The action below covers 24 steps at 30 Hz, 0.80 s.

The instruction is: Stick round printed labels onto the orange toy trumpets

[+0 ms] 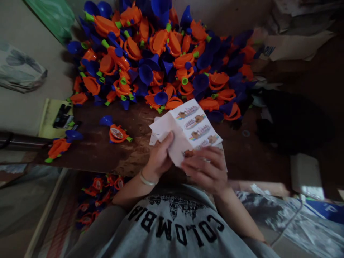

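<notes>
My left hand (161,154) grips a sheet of stickers (193,123) by its pale, folded-over left part, thumb on top. Rows of oval stickers with a brown animal and rainbow stripes cover the white part. The fingers of my right hand (208,168) are closed at the sheet's lower edge, by the lowest sticker (189,153); the fingertips partly hide that spot. More paper shows beneath the sheet. To the left on the table lies an orange toy trumpet (118,133) with a blue bell, a green mouthpiece and an oval sticker on its side.
A large heap of toy trumpets (158,43) spans the back of the brown table (88,154). Another toy trumpet (60,147) lies far left, near black objects (63,116) on yellow paper. Stickered trumpets (98,184) sit below the table edge. Dark cloth (292,118) lies right.
</notes>
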Available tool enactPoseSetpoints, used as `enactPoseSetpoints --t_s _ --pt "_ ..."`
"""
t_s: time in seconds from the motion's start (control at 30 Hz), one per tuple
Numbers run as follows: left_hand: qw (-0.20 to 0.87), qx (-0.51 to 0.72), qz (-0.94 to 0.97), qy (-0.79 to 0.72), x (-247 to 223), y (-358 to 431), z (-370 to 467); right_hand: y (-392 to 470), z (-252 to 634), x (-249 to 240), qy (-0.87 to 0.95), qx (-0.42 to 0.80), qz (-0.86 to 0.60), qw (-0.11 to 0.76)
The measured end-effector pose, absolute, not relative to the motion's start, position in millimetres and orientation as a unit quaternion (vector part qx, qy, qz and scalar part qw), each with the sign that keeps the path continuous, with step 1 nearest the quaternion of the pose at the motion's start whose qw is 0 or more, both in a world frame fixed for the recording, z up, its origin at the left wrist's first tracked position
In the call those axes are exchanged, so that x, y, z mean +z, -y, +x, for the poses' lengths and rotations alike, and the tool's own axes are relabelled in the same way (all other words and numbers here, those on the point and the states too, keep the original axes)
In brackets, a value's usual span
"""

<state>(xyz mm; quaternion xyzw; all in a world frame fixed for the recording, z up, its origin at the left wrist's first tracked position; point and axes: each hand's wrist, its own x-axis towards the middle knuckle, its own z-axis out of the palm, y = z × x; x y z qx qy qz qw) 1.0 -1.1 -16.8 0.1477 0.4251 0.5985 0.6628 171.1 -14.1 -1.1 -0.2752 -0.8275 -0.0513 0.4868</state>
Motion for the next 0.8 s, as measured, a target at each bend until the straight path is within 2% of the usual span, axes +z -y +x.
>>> enactPoseSetpoints --t_s 0.07,0.13,0.23,0.3,0.47,0.7,0.8 --pt "0.654 0.616 0.125 -0.422 -13.7 -5.8 -1.4 17.8 173.6 -0.8 0.81 -0.006 -0.253 0.53" --pt "0.635 0.638 0.12 -0.419 -13.4 -7.5 -0.4 17.9 174.3 -3.2 0.751 0.027 -0.336 0.568" --pt "0.623 0.65 0.125 -0.416 -14.5 -2.2 7.0 14.3 172.4 -10.6 0.714 0.06 -0.466 0.518" --pt "0.626 0.649 0.135 -0.412 -15.0 2.4 12.4 12.8 170.6 -15.9 0.707 0.07 -0.49 0.504" --pt "0.641 0.626 0.154 -0.416 -17.7 3.6 16.3 13.2 170.9 -24.3 0.713 0.026 -0.472 0.517" --pt "0.734 0.554 0.147 -0.365 -34.4 -10.5 21.4 6.1 180.3 -24.9 0.731 -0.086 -0.427 0.526" --pt "0.701 0.571 0.21 -0.373 -50.0 -17.1 32.9 13.1 182.7 -18.6 0.756 -0.078 -0.422 0.494"
